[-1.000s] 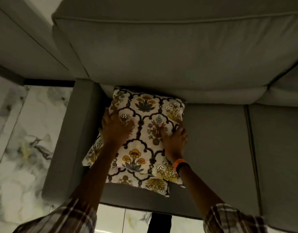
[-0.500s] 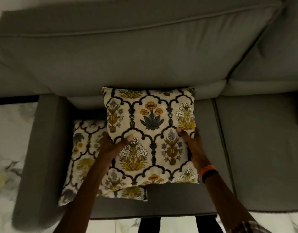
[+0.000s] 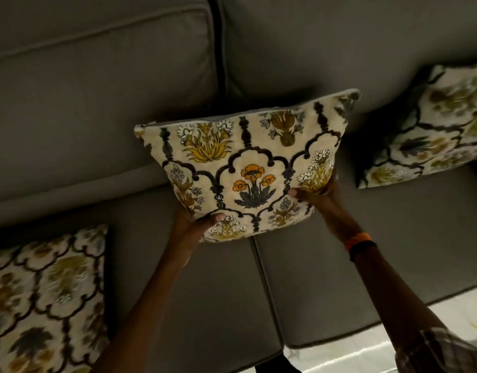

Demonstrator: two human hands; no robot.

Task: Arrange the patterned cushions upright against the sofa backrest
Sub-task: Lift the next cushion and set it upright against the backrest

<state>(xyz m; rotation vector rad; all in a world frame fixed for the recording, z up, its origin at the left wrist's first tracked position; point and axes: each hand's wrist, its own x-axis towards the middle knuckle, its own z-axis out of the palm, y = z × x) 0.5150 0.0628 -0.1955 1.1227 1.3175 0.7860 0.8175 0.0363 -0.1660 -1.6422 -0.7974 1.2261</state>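
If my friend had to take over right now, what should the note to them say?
Left hand: grips the lower left corner of the held cushion.
Right hand: grips its lower right edge.
The held cushion is up off the seat, roughly upright, in front of the sofa backrest, near the seam between two seat cushions; whether it touches the backrest cannot be told.
Right cushion: stands leaning against the backrest, looks done.
Left cushion: lies flat on the seat, not done.
Left to do: set the held cushion against the backrest, then stand the flat one up.
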